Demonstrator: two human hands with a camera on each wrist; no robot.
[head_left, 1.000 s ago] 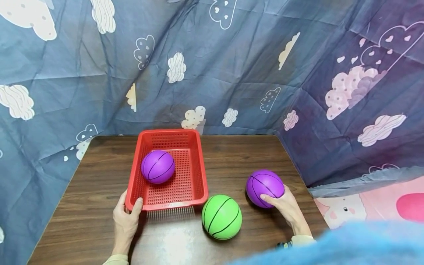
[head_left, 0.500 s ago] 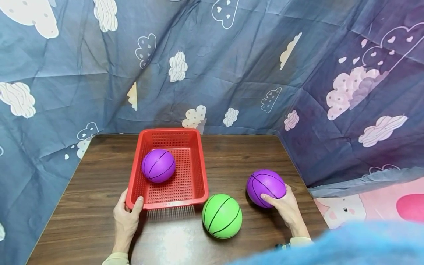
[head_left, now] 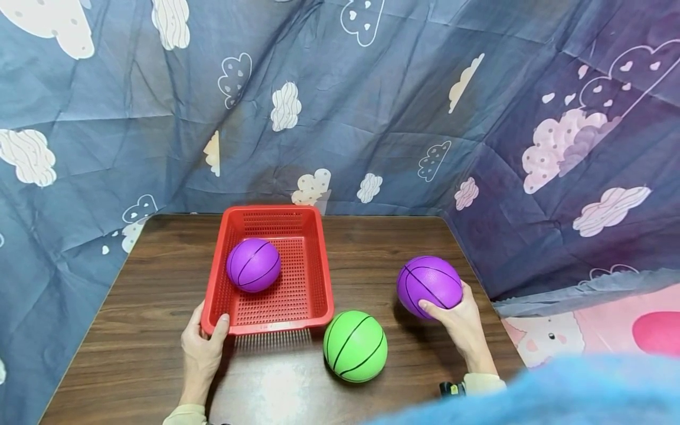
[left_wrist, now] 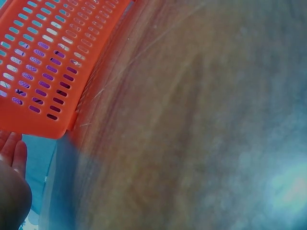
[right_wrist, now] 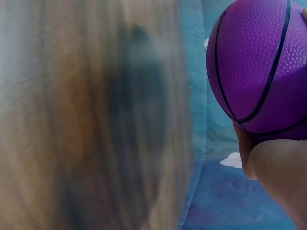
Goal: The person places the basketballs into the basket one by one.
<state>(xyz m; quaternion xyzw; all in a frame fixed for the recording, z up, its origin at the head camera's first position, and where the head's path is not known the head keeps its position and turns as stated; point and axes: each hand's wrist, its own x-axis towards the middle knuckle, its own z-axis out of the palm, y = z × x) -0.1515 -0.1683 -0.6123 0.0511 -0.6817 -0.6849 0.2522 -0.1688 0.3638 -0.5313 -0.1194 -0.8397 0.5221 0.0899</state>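
Raised since earlier, the gripped ball [head_left: 430,284] is pebbled purple, black-lined.

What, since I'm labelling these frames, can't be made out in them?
Head view: fingertips of the left hand, hidden by the red basket.
Head view: most fingers of the right hand, behind the held purple ball.
Left wrist view: the rest of the basket, cut off by the left and top edges.
Right wrist view: the tabletop, blurred.
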